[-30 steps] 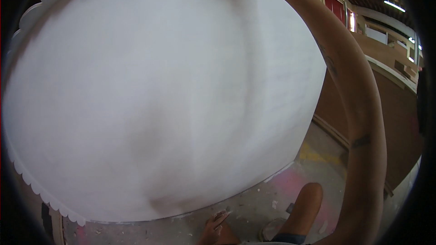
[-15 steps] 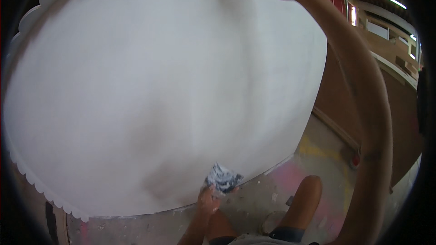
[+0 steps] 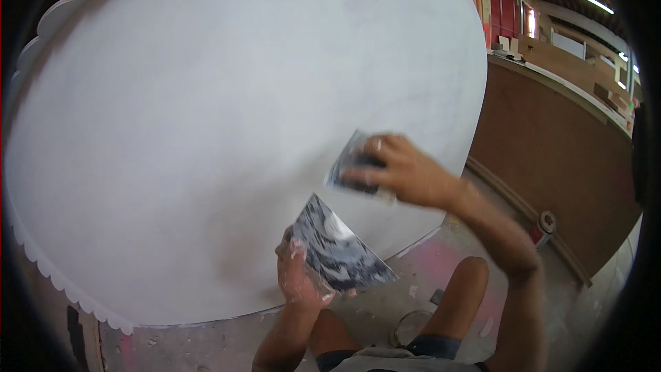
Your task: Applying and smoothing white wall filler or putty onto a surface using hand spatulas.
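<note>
A large white panel (image 3: 172, 138) with a smooth face fills most of the view. My left hand (image 3: 300, 277) grips a flat dark plate with pointed corners (image 3: 336, 251), streaked with white and grey filler, a white lump near its upper edge. White smears cover the fingers of that hand. Above the plate, my right hand (image 3: 406, 169) is closed round a wide scraper (image 3: 352, 151) with a dark, filler-smeared blade. A small gap shows between scraper and plate, and I cannot tell whether the blade touches the panel.
Scalloped white edging (image 3: 58, 289) runs along the panel's left side. The concrete floor (image 3: 441, 262) has pink and white stains. A red roll-shaped object (image 3: 542, 229) lies at right beside a long strip (image 3: 509, 200). Behind it stands a brown board (image 3: 544, 145).
My right hand has come down from the panel's top to just above the plate, bringing the scraper with it. The left hand has risen slightly and turned the plate's face into view.
</note>
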`<action>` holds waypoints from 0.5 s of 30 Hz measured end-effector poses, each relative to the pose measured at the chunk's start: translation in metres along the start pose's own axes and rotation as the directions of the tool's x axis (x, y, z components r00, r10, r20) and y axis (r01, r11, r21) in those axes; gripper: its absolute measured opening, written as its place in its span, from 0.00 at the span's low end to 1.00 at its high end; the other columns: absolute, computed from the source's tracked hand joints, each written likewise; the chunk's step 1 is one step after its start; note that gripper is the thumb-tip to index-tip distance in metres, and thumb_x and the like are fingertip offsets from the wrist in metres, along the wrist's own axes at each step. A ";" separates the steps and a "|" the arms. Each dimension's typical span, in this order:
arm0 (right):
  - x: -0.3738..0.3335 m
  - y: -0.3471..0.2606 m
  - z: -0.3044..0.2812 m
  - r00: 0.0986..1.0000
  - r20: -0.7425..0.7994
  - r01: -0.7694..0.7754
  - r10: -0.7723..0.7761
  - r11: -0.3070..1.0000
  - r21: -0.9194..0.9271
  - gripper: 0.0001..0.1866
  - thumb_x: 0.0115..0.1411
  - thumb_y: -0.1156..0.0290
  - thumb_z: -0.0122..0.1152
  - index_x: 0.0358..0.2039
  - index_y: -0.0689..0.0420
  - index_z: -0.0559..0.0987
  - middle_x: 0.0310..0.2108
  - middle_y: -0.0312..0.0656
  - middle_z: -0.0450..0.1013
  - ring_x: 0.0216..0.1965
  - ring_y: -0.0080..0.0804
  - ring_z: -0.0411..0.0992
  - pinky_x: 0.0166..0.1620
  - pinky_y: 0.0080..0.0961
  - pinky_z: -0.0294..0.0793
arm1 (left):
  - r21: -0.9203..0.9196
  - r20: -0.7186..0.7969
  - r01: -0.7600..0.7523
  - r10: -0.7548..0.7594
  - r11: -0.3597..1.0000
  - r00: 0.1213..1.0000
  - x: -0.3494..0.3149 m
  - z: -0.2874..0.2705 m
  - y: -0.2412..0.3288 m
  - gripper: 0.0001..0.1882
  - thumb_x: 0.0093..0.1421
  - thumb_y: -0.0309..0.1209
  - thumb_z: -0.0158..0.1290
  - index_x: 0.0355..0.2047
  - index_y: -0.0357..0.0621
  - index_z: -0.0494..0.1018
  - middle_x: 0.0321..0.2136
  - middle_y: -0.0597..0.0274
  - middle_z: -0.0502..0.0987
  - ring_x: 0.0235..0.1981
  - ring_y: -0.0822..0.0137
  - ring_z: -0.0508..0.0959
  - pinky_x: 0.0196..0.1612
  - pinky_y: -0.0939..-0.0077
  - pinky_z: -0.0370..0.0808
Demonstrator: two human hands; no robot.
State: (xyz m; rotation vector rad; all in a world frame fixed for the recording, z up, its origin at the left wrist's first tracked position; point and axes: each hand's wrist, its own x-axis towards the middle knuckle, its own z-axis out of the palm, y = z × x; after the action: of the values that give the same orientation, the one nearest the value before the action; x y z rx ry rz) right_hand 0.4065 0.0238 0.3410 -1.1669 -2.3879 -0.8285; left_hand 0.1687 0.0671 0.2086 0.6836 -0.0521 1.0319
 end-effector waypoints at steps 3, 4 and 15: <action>0.059 0.054 -0.046 0.933 -0.359 -0.070 0.004 0.983 -0.170 0.25 0.55 0.83 0.51 0.53 0.51 0.72 0.50 0.48 0.69 0.50 0.48 0.67 0.52 0.42 0.68 | 0.561 0.804 -0.655 0.522 -0.506 0.285 0.013 -0.022 -0.003 0.33 0.61 0.52 0.45 0.59 0.43 0.58 0.44 0.50 0.72 0.36 0.46 0.80 0.19 0.53 0.82; 0.081 0.078 -0.065 0.862 -0.468 -0.339 0.197 0.909 -0.242 0.31 0.52 0.89 0.47 0.56 0.49 0.71 0.56 0.46 0.66 0.55 0.49 0.64 0.58 0.38 0.63 | 0.559 0.804 -0.660 0.523 -0.502 0.284 0.010 -0.020 -0.011 0.33 0.61 0.52 0.45 0.59 0.43 0.58 0.44 0.50 0.72 0.36 0.46 0.80 0.19 0.53 0.82; 0.187 0.140 -0.126 0.781 -0.587 -0.471 0.212 0.818 -0.330 0.26 0.52 0.86 0.46 0.52 0.55 0.73 0.54 0.47 0.68 0.55 0.50 0.65 0.56 0.42 0.67 | 0.780 0.535 -0.623 0.581 -0.061 0.613 -0.016 -0.048 -0.021 0.34 0.57 0.49 0.56 0.58 0.44 0.60 0.51 0.55 0.66 0.50 0.56 0.72 0.30 0.57 0.82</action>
State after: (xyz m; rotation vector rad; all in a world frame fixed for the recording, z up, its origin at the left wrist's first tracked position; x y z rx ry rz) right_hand 0.4147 0.1221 0.5871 -1.2865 -1.4920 -1.4162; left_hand 0.1641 0.0737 0.1540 1.9734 0.3101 1.9948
